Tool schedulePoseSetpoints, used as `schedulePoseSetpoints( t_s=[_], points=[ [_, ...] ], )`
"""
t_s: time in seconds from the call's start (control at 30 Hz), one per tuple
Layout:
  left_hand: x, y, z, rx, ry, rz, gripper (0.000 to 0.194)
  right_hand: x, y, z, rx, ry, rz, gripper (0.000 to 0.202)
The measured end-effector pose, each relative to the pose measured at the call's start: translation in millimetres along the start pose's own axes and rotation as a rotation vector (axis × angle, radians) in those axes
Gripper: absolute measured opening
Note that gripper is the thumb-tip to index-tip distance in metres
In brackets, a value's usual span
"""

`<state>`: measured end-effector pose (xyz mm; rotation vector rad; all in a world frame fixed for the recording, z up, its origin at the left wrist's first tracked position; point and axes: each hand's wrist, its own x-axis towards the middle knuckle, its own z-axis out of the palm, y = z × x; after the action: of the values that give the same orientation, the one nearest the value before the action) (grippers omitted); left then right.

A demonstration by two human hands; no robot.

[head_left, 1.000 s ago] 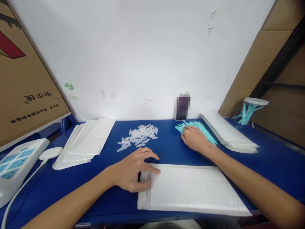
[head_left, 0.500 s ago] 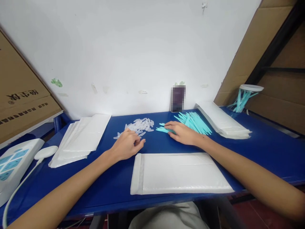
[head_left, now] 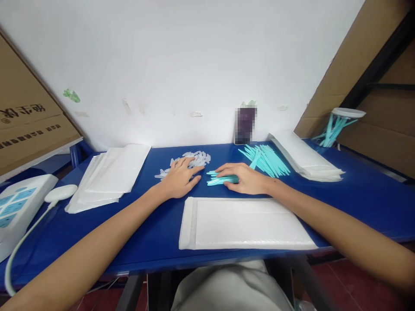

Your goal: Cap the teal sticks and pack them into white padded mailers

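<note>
My left hand (head_left: 181, 176) lies over the near side of a loose pile of small translucent white pieces (head_left: 202, 159), its fingers spread and its thumb stretched to the right. My right hand (head_left: 248, 178) is closed round a small bunch of slim turquoise sticks (head_left: 222, 178), whose tips poke out to the left. Behind it lies a larger heap of turquoise sticks (head_left: 267, 160). Nearer me, a white padded mailer (head_left: 249, 222) rests flat across the table, below both hands.
White mailers (head_left: 119, 168) are fanned out at left, beside a power strip (head_left: 22, 211) and a round white charger (head_left: 61, 193) with a cable. More mailers (head_left: 304, 160) are stacked at right. A phone-like object (head_left: 245, 125), blurred out, leans on the wall. A clear cup (head_left: 337, 127) holds turquoise sticks.
The fingers of my left hand have gone from curled to spread over the white pieces. My right hand has drawn the turquoise bunch slightly left and closer together. The view has shifted a little.
</note>
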<state>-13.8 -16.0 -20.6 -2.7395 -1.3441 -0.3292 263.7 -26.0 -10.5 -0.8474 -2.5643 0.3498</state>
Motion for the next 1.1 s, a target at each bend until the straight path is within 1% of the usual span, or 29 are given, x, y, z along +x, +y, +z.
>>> schedulePoseSetpoints(
  t_s=[0.07, 0.13, 0.27, 0.37, 0.43, 0.5, 0.6, 0.7, 0.77, 0.83, 0.93, 1.03, 1.1],
  points=[
    [-0.8, 1.3, 0.3, 0.02, 0.052, -0.025, 0.045, 1.0, -1.1, 1.1, 0.03, 0.021, -0.016, 0.035],
    [-1.0, 3.9, -0.3, 0.044, 0.14, -0.009, 0.043, 1.6, -2.0, 0.4, 0.032, 0.031, -0.025, 0.035],
    [-1.4, 10.1, -2.5, 0.015, 0.308, 0.155, 0.037, 0.9, 0.3, -7.2, -0.035, 0.016, 0.007, 0.035],
    [-2.7, 14.4, -4.1, -0.037, 0.346, 0.274, 0.032, -1.5, 7.4, -13.6, -0.091, -0.024, 0.062, 0.043],
    [-4.2, 16.2, -6.1, -0.072, 0.312, 0.334, 0.03, -3.3, 13.6, -15.6, -0.113, -0.061, 0.077, 0.049],
    [-6.3, 16.8, -9.8, -0.125, 0.249, 0.373, 0.029, -4.9, 19.2, -15.5, -0.113, -0.091, 0.083, 0.053],
    [-10.6, 16.6, -17.9, -0.246, 0.149, 0.38, 0.031, -6.4, 24.2, -13.0, -0.09, -0.119, 0.101, 0.056],
    [-16.0, 19.6, -24.9, -0.34, 0.083, 0.385, 0.031, -6.9, 24.1, -10.7, -0.078, -0.134, 0.115, 0.057],
    [-19.5, 24.9, -26.7, -0.328, 0.049, 0.405, 0.034, -6.9, 21.6, -10.9, -0.074, -0.146, 0.126, 0.057],
    [-22.0, 31.5, -26.1, -0.268, 0.01, 0.413, 0.041, -7.0, 18.1, -12.4, -0.067, -0.169, 0.153, 0.058],
    [-23.6, 38.6, -22.9, -0.179, -0.036, 0.393, 0.05, -7.5, 14.3, -15.6, -0.075, -0.211, 0.175, 0.061],
    [-23.6, 39.1, -20.4, -0.17, -0.06, 0.368, 0.054, -8.3, 14.7, -16.6, -0.081, -0.208, 0.152, 0.061],
    [-23.4, 37.3, -19.9, -0.176, -0.078, 0.348, 0.056, -8.4, 16.8, -15.0, -0.064, -0.176, 0.133, 0.056]
  ],
)
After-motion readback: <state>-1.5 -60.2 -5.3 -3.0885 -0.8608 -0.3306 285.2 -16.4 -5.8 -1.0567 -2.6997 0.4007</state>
